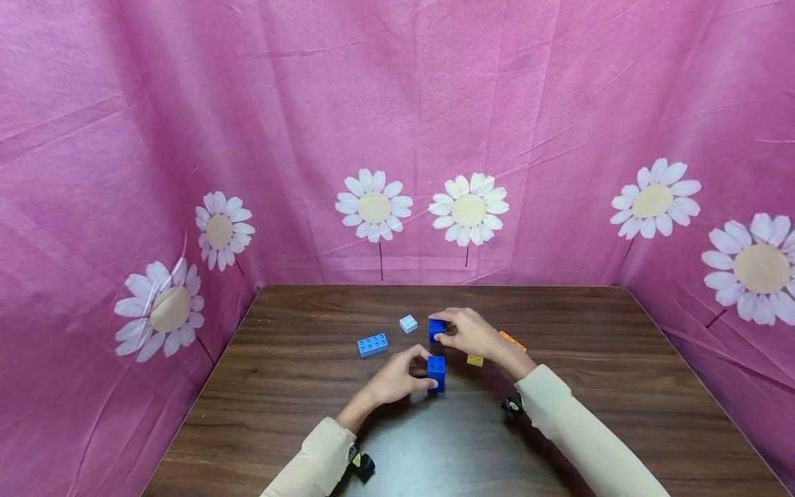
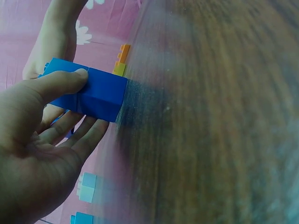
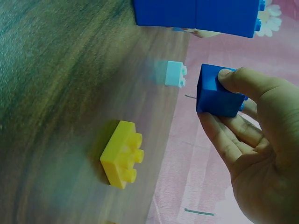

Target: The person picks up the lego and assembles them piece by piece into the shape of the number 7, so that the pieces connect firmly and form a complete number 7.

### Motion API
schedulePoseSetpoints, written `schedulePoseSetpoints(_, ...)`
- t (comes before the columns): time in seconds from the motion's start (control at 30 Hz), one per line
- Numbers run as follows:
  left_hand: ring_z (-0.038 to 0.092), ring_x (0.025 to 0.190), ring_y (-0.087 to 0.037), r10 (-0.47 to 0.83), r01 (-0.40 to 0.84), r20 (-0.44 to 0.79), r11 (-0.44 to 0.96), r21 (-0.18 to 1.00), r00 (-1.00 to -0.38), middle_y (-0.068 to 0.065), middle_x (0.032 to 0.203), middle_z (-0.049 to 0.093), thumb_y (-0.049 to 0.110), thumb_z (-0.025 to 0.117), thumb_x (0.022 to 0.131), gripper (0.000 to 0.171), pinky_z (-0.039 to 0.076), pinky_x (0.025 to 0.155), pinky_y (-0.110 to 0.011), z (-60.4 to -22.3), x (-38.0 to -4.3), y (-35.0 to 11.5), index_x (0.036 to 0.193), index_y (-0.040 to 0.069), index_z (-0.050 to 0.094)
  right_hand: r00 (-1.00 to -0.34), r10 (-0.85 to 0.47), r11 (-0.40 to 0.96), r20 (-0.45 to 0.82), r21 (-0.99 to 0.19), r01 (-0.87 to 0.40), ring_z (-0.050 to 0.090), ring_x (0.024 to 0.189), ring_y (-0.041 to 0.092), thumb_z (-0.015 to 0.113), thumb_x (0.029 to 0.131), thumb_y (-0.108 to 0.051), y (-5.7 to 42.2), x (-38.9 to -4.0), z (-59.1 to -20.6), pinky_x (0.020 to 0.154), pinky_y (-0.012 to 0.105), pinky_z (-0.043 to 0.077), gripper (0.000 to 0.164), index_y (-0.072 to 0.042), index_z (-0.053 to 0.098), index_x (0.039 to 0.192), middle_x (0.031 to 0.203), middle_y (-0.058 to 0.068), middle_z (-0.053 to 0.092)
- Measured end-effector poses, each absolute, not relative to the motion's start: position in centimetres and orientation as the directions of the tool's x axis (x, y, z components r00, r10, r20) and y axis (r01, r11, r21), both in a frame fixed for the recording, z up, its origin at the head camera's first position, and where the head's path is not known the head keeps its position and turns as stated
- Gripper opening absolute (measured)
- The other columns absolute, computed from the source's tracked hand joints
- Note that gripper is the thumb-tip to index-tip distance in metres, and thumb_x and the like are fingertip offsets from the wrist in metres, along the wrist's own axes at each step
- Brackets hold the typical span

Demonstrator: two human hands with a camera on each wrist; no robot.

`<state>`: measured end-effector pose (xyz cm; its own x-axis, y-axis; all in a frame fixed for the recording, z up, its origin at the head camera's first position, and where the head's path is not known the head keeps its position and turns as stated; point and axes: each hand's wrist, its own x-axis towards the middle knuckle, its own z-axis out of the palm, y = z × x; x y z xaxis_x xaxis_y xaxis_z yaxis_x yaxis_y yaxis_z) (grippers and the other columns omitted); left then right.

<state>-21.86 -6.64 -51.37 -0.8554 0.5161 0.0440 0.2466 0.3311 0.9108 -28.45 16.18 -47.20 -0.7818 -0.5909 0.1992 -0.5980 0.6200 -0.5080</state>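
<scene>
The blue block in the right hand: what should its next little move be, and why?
Probably bring the blue block over the blue stack: the right hand pinches it beyond the stack, while the left hand holds the stack upright, its top bumps bare.

I count three dark blue blocks: two of them make one stack, and the third is one single block. Besides these, there is one mid-blue block with eight studs, one pale blue block, one yellow block and one orange block. This gives seven blocks in total, at one tabletop. The person shows two hands, one left hand and one right hand, also two pale sleeves and two black wrist devices. White flowers are six.
</scene>
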Motion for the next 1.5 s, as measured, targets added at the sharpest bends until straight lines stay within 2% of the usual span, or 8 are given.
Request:
schedulePoseSetpoints(0.23, 0.073, 0.119, -0.031, 0.518, 0.244, 0.044, 0.326, 0.913, -0.854, -0.013, 0.118, 0.076, 0.009, 0.083, 0.093, 0.028, 0.06, 0.102, -0.046, -51.5, -21.9, -6.6, 0.112, 0.009, 0.063, -0.776, -0.59, 0.615, 0.223, -0.5, -0.61, 0.077, 0.1, 0.022, 0.078, 0.099, -0.017, 16.2, -27.9, -46.5, 0.081, 0.03, 0.066, 0.045, -0.001, 0.067, 0.139, 0.125, 0.015, 0.075)
schedulePoseSetpoints(0.4, 0.073, 0.118, -0.029, 0.516, 0.242, 0.04, 0.329, 0.913, -0.855, -0.012, 0.117, 0.077, 0.01, 0.083, 0.093, 0.028, 0.06, 0.102, -0.044, -51.5, -22.0, -6.6, 0.113, 0.01, 0.064, -0.76, -0.594, 0.601, 0.264, -0.482, -0.638, 0.078, 0.097, 0.022, 0.08, 0.097, -0.017, 16.3, -27.4, -46.0, 0.082, 0.031, 0.066, 0.044, -0.001, 0.069, 0.136, 0.119, 0.013, 0.077)
schedulePoseSetpoints(0.67, 0.072, 0.119, -0.027, 0.514, 0.248, 0.042, 0.339, 0.907, -0.857, -0.008, 0.117, 0.077, 0.013, 0.084, 0.093, 0.028, 0.059, 0.104, -0.046, -51.5, -21.9, -6.6, 0.113, 0.011, 0.064, -0.774, -0.573, 0.612, 0.269, -0.488, -0.623, 0.077, 0.1, 0.021, 0.08, 0.097, -0.02, 16.5, -26.3, -45.0, 0.085, 0.035, 0.066, 0.045, -0.004, 0.069, 0.137, 0.124, 0.011, 0.076)
schedulePoseSetpoints(1.0, 0.072, 0.117, -0.021, 0.517, 0.26, 0.03, 0.378, 0.888, -0.856, -0.004, 0.118, 0.076, 0.017, 0.084, 0.094, 0.027, 0.059, 0.101, -0.035, -51.5, -22.0, -6.7, 0.113, 0.016, 0.064, -0.792, -0.553, 0.632, 0.258, -0.489, -0.601, 0.076, 0.101, 0.021, 0.08, 0.098, -0.024, 16.7, -25.0, -43.8, 0.087, 0.037, 0.065, 0.047, -0.007, 0.068, 0.14, 0.125, 0.012, 0.075)
schedulePoseSetpoints(1.17, 0.072, 0.117, -0.021, 0.519, 0.26, 0.031, 0.374, 0.89, -0.854, -0.003, 0.118, 0.075, 0.016, 0.083, 0.094, 0.027, 0.059, 0.101, -0.035, -51.5, -22.0, -6.8, 0.113, 0.016, 0.064, -0.792, -0.555, 0.632, 0.252, -0.491, -0.6, 0.075, 0.1, 0.02, 0.079, 0.098, -0.025, 16.8, -24.3, -43.2, 0.087, 0.038, 0.065, 0.048, -0.008, 0.067, 0.141, 0.127, 0.011, 0.074)
schedulePoseSetpoints(1.4, 0.072, 0.118, -0.026, 0.522, 0.251, 0.041, 0.338, 0.907, -0.852, -0.008, 0.117, 0.076, 0.014, 0.083, 0.094, 0.027, 0.059, 0.102, -0.046, -51.3, -21.9, -6.8, 0.113, 0.011, 0.064, -0.785, -0.561, 0.624, 0.261, -0.489, -0.609, 0.075, 0.1, 0.019, 0.08, 0.098, -0.025, 16.7, -23.6, -42.8, 0.086, 0.038, 0.065, 0.048, -0.009, 0.067, 0.141, 0.126, 0.01, 0.075)
schedulePoseSetpoints(1.5, 0.072, 0.117, -0.025, 0.524, 0.251, 0.042, 0.334, 0.908, -0.851, -0.008, 0.117, 0.076, 0.014, 0.083, 0.094, 0.027, 0.06, 0.101, -0.044, -51.3, -21.8, -6.8, 0.113, 0.011, 0.063, -0.777, -0.568, 0.619, 0.272, -0.482, -0.621, 0.075, 0.1, 0.02, 0.08, 0.097, -0.024, 16.6, -23.3, -42.7, 0.085, 0.041, 0.065, 0.047, -0.008, 0.068, 0.14, 0.126, 0.011, 0.074)
